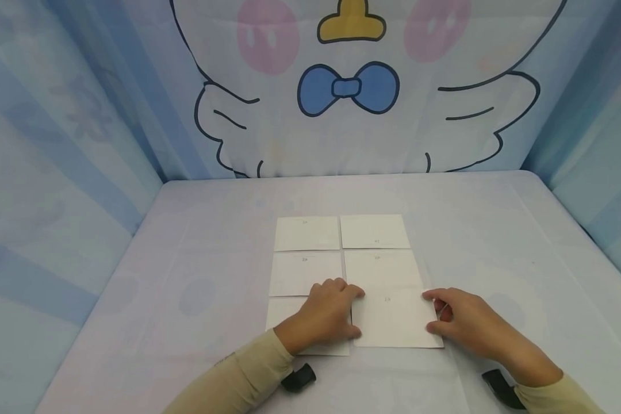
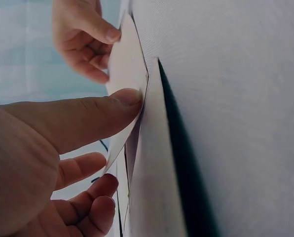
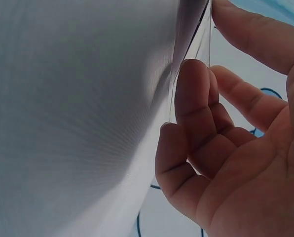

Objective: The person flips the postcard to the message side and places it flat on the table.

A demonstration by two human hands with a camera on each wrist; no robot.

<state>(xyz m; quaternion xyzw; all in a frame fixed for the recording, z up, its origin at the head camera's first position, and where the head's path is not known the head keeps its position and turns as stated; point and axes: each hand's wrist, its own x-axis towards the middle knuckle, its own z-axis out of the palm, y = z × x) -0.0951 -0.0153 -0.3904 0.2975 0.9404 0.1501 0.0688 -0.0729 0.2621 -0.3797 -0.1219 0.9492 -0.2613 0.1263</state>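
Both hands hold a white paper card [image 1: 395, 322] by its opposite side edges, at the near right of a two-column layout of cards. My left hand [image 1: 327, 313] has its thumb and fingers spread along the left edge. At the right edge, my right hand [image 1: 468, 322] pinches the card with thumb and fingertips. In the left wrist view the card [image 2: 129, 59] stands slightly off the surface. Beneath my left forearm and hand lies another card [image 1: 281, 313], partly hidden. Small faint marks show on the cards, too small to read.
Farther back lie more white cards: a back left card [image 1: 307, 234], a back right card [image 1: 375, 232], a middle left card [image 1: 302, 279] and a middle right card [image 1: 383, 273]. They rest on a pale cloth-covered table [image 1: 207, 241]. Patterned curtains [image 1: 46, 172] surround it.
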